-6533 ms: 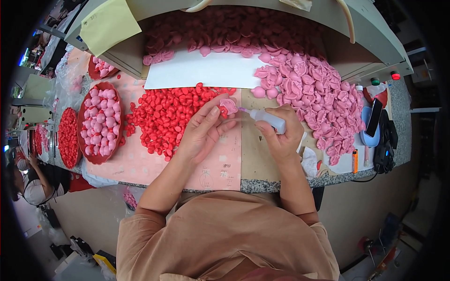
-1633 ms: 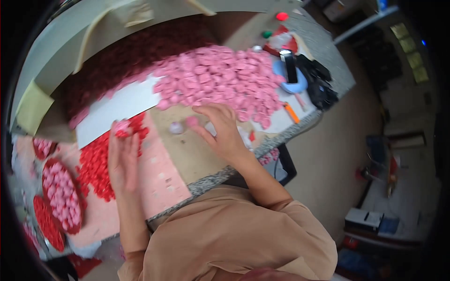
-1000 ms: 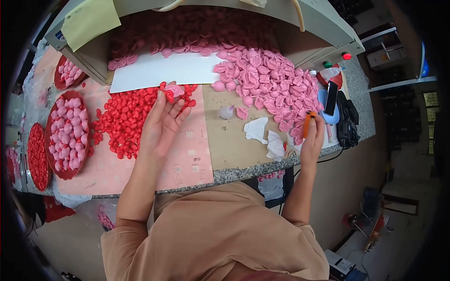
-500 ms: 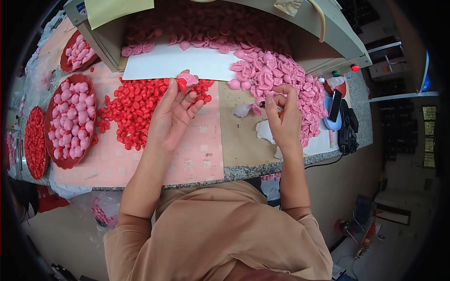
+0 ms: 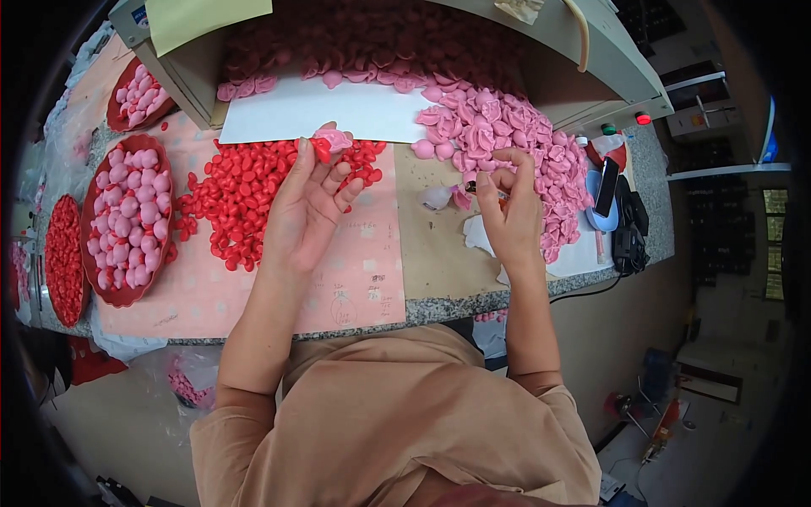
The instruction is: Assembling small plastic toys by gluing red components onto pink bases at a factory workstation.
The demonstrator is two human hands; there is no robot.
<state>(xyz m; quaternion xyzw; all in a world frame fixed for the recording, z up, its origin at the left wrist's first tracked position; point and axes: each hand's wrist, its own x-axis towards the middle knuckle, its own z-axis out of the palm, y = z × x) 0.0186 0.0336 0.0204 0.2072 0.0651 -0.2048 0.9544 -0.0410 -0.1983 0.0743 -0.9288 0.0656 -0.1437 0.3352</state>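
Two bare hands show in the head view, both above a tabletop covered partly by a pale pink mat (image 5: 228, 296).

Slightly toward ten o'clock from the view's middle, the left hand (image 5: 306, 211) turns its palm up, with its fingers toward twelve o'clock. Its grip is narrow at the tips: thumb and fingertips pinch a red piece (image 5: 322, 150) joined to a pink petal piece (image 5: 335, 139), while the other fingers spread loosely. The pair's long axis runs from about eight o'clock, the red end, to two o'clock, the pink end. Which way the petal's hollow faces I cannot tell.

Toward two o'clock, the right hand (image 5: 517, 211) curls around what looks like an orange lighter (image 5: 503, 203), mostly hidden by the fingers. Its dark metal end points to about ten o'clock, past the thumb; the index finger arches above, its tip apart from the thumb's.

Just beside the right hand, at nine o'clock, are a small translucent bottle (image 5: 435, 198) and a loose pink piece (image 5: 461, 197). A heap of pink petal pieces (image 5: 507, 127) spreads at its twelve o'clock.

Nine o'clock of the left hand brings a pile of red pieces (image 5: 241, 203), then a scalloped oval red dish (image 5: 126, 297) filled with pink and red pieces.
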